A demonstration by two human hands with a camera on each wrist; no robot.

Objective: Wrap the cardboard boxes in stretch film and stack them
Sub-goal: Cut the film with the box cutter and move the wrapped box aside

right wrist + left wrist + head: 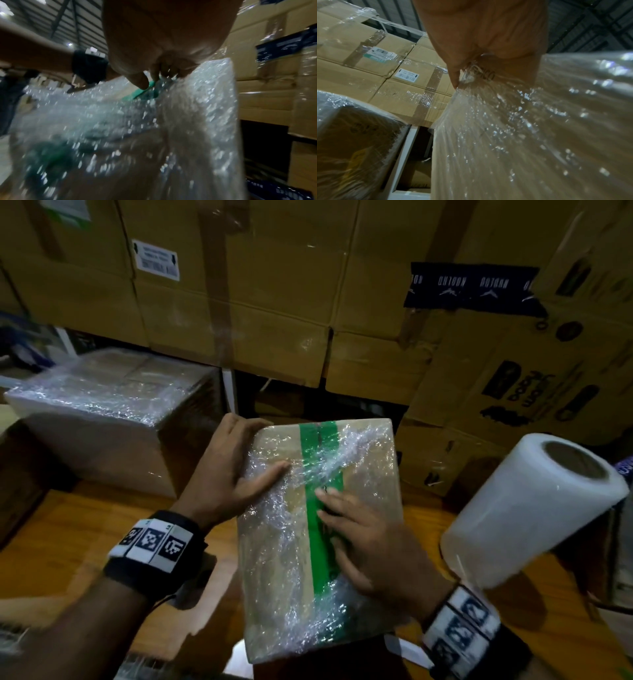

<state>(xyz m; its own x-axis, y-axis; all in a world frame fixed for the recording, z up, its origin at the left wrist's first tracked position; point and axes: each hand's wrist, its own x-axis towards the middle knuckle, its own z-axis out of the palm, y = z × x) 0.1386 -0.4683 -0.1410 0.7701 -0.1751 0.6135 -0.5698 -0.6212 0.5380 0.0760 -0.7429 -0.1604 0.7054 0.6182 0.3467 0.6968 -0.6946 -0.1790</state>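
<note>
A small cardboard box (281, 577) with a green tape stripe (318, 542) stands tilted on the wooden table, covered in crinkled stretch film. My left hand (239, 460) grips its upper left edge, thumb on the top face and fingers round the side. My right hand (346, 522) lies flat on the tape stripe with straight fingers pressing the film. The left wrist view shows my left hand (479, 40) curled at the edge of the filmed box (522, 135). Seen from the right wrist, my right hand (163, 40) rests on the film-covered box (154, 135).
A white stretch film roll (527, 508) stands tilted at the right, close to my right wrist. Another film-wrapped box (102, 412) sits at the back left on the table (68, 542). A wall of large stacked cartons (274, 302) rises behind.
</note>
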